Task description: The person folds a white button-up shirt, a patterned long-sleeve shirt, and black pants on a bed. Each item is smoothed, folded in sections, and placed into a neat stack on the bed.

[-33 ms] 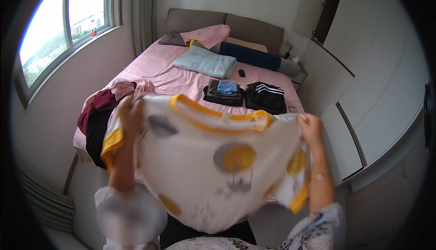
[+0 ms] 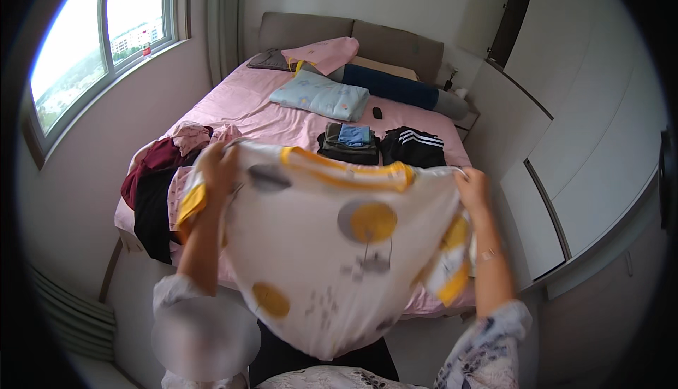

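Observation:
A white T-shirt [image 2: 304,248] with yellow neckband and yellow sleeve trim hangs spread in the air before me. Grey and yellow round prints and a balloon motif mark its front. My left hand [image 2: 220,166] is closed around the cloth at one shoulder. At the other shoulder, my right hand [image 2: 473,187] pinches the fabric. The neckline lies between my hands at the top, and the hem droops toward my lap. Both short sleeves dangle beside my forearms.
Beyond the shirt stands a bed with a pink sheet [image 2: 244,110]. On it are a folded stack of clothes [image 2: 347,150], folded black clothing with white stripes [image 2: 417,150], a pale blue quilt [image 2: 321,96], a small black object [image 2: 377,113] and a heap of maroon and black clothes [image 2: 152,184].
Both hands have drawn slightly closer together, with the left moving right and up. The shirt's neckline has risen and its body sags more between my hands.

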`<state>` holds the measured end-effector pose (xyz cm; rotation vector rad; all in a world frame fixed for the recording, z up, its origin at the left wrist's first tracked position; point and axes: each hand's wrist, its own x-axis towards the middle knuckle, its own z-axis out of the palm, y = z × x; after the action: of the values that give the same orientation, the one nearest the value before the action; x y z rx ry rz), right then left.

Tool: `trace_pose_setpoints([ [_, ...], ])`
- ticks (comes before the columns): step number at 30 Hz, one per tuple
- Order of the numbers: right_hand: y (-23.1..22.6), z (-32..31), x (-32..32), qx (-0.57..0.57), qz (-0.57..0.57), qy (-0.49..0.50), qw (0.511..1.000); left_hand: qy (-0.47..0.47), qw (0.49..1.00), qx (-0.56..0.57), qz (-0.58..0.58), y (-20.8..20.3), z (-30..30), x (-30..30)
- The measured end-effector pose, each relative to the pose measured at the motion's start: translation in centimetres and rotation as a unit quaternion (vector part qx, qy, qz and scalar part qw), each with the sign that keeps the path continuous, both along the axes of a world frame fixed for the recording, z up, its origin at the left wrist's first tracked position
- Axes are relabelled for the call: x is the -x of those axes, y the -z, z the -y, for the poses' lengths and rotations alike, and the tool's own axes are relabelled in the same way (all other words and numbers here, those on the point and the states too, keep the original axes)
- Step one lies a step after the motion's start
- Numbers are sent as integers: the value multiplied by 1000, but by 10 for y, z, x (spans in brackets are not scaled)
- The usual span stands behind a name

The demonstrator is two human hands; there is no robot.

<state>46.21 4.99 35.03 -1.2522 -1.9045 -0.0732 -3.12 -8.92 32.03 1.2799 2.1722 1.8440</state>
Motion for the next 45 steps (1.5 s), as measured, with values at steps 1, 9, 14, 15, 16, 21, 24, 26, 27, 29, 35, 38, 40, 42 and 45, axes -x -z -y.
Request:
trace_pose_setpoints([
  [1, 21, -40, 10, 8, 32, 14, 999, -9, 999, 44, -22, 19, -39, 14],
  [9, 240, -20, 68, 212, -4, -147, 966, 243, 956, 125, -108, 213, -42, -73],
  [14, 313, 78, 38, 352, 150, -84, 920, 213, 897, 288, -259, 282, 41, -104],
  [15, 325, 92, 29, 326, 175, -71, 926, 187, 900, 266, -289, 293, 48, -101],
  [16, 331, 101, 23, 281, 162, -60, 944, 195, 907, 262, -266, 291, 53, -99],
  [21, 345, 127, 26, 431, -321, 47, 842, 84, 984, 141, -61, 309, 82, -95],
  [24, 387, 149, 34, 531, -495, 119, 677, 26, 972, 84, 218, 321, 107, -100],
  [26, 359, 185, 57, 563, -486, 95, 662, 61, 953, 106, 277, 336, 125, -107],
  [27, 373, 193, 51, 570, -471, 72, 670, 113, 936, 151, 296, 337, 131, -109],
  [29, 349, 209, 62, 584, -441, -24, 681, 182, 900, 246, 311, 325, 143, -108],
  [35, 338, 186, 31, 495, -137, -115, 850, 286, 869, 349, 203, 293, 145, -111],
  [38, 316, 174, 14, 463, -297, -82, 831, 270, 846, 87, 451, 280, 138, -102],
  [40, 289, 160, 6, 434, -431, -58, 789, 262, 818, 36, 511, 252, 129, -96],
  [42, 269, 137, 7, 426, -522, -54, 737, 242, 798, -11, 551, 209, 108, -89],
  [45, 234, 92, 33, 449, -686, -128, 559, 223, 808, -34, 545, 201, 68, -55],
])
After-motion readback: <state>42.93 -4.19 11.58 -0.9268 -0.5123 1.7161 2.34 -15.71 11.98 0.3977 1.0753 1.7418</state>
